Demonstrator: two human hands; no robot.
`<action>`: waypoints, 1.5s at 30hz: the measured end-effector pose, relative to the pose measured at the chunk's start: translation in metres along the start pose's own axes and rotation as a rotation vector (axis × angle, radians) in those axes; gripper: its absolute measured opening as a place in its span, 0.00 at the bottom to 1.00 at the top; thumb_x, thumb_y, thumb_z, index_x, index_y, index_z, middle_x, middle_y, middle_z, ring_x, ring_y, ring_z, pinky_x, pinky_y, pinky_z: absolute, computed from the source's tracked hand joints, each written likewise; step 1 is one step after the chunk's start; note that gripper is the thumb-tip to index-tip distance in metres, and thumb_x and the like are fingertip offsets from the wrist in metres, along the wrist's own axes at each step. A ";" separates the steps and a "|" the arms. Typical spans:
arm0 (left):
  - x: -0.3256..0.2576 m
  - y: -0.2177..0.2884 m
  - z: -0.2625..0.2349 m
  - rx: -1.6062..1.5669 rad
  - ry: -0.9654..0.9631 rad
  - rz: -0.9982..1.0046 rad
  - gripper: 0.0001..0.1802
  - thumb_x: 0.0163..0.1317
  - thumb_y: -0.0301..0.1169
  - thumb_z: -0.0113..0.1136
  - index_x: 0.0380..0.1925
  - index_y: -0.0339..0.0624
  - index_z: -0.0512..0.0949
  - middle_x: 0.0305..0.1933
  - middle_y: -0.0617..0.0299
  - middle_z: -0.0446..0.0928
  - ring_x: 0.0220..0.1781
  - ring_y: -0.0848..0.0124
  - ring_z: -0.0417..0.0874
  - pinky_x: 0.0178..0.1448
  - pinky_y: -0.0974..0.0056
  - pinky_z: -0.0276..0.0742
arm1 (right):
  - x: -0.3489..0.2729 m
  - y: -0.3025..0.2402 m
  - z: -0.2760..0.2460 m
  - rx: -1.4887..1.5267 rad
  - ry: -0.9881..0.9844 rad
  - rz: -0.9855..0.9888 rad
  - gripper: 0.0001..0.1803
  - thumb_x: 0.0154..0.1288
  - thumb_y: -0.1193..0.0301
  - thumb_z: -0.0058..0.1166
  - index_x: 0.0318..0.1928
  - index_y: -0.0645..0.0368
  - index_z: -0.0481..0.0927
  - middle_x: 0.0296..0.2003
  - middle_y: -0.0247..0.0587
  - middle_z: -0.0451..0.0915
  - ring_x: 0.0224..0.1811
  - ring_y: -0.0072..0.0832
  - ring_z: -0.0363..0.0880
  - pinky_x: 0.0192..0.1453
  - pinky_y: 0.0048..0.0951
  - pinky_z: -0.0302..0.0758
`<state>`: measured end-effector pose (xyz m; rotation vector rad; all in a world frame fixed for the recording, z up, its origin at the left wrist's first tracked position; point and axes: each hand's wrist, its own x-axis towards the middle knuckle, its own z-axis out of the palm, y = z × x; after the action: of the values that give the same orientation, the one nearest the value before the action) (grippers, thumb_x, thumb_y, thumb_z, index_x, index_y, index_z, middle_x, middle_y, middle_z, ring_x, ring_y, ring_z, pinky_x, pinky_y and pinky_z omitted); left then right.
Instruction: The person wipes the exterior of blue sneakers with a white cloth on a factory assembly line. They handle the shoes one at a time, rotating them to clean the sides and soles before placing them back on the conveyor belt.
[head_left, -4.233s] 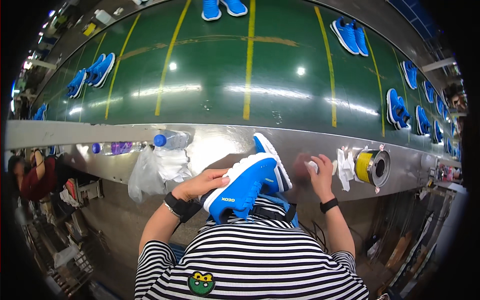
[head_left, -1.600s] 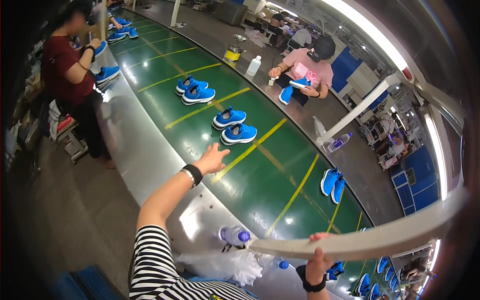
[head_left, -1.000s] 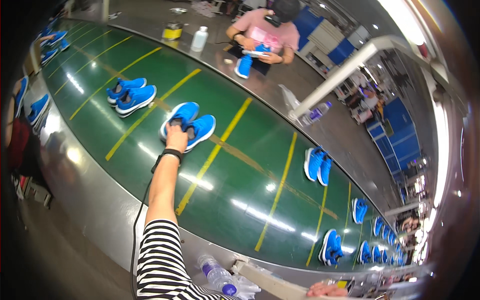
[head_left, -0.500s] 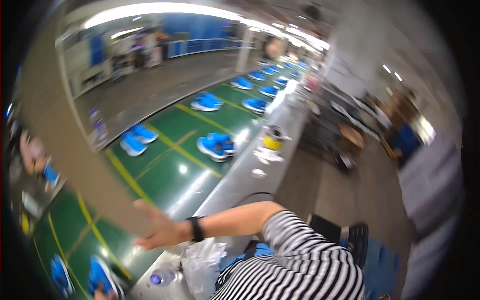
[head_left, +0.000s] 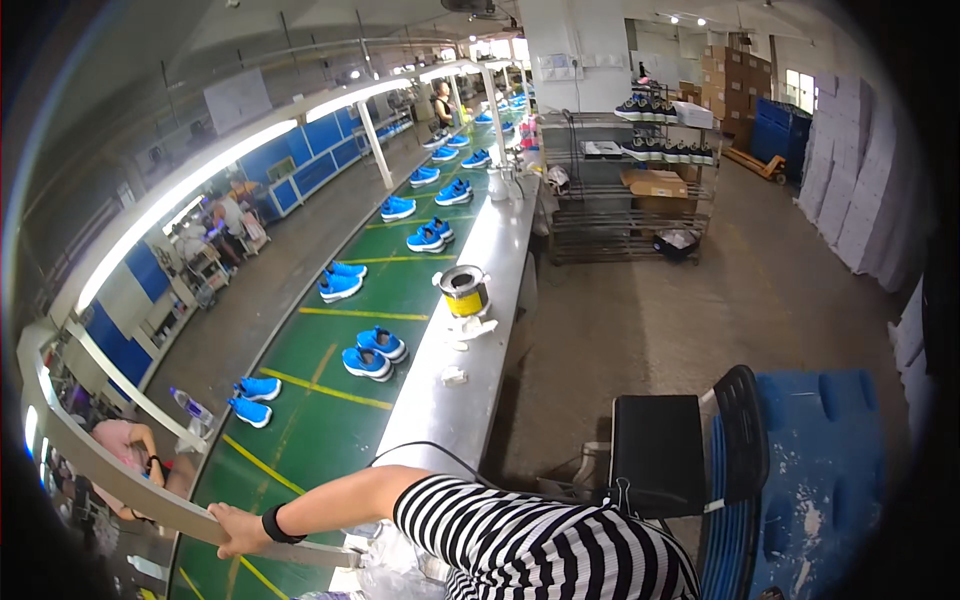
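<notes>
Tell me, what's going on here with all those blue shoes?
A person in a striped shirt has their right hand on a pale bar by a green belt; their left hand is out of view. Blue shoes sit along the belt, many in pairs. A can with a yellow band stands on the metal ledge beside it. Someone in pink is on the other side.

No wording, number or sign is legible. The tin (head_left: 463, 288), on the counter (head_left: 440, 420) right of the green conveyor (head_left: 320, 432), bears a yellow label (head_left: 466, 304), unreadable. Left of the conveyor, the bottle (head_left: 191, 405) carries a purple label, likewise too small to read.
</notes>
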<state>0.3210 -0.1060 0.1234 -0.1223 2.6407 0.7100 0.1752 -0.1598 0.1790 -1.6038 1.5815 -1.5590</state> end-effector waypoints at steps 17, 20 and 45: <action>0.034 -0.034 0.032 -0.195 -0.012 0.131 0.31 0.42 0.26 0.70 0.47 0.31 0.69 0.36 0.54 0.75 0.36 0.71 0.75 0.40 0.64 0.75 | -0.140 -0.013 -0.065 0.083 0.115 -0.256 0.17 0.42 0.66 0.58 0.31 0.64 0.72 0.29 0.45 0.73 0.34 0.35 0.73 0.38 0.31 0.71; 0.040 0.028 0.033 -0.248 -0.053 0.143 0.26 0.43 0.27 0.69 0.43 0.29 0.71 0.34 0.55 0.75 0.36 0.73 0.75 0.39 0.66 0.74 | -0.212 -0.005 -0.092 0.007 0.448 -0.188 0.09 0.50 0.72 0.53 0.31 0.62 0.71 0.30 0.42 0.72 0.34 0.32 0.73 0.40 0.28 0.70; 0.246 0.105 0.056 0.146 0.801 -0.134 0.19 0.38 0.37 0.67 0.31 0.41 0.78 0.30 0.49 0.73 0.34 0.53 0.73 0.39 0.54 0.67 | -0.252 0.165 -0.210 -0.158 0.626 0.441 0.46 0.45 0.54 0.63 0.58 0.67 0.56 0.53 0.58 0.60 0.56 0.48 0.60 0.60 0.39 0.60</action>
<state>0.0962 0.0179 0.0289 -0.6553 3.3761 0.4769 -0.0110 0.0984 -0.0044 -0.7565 2.2339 -1.7987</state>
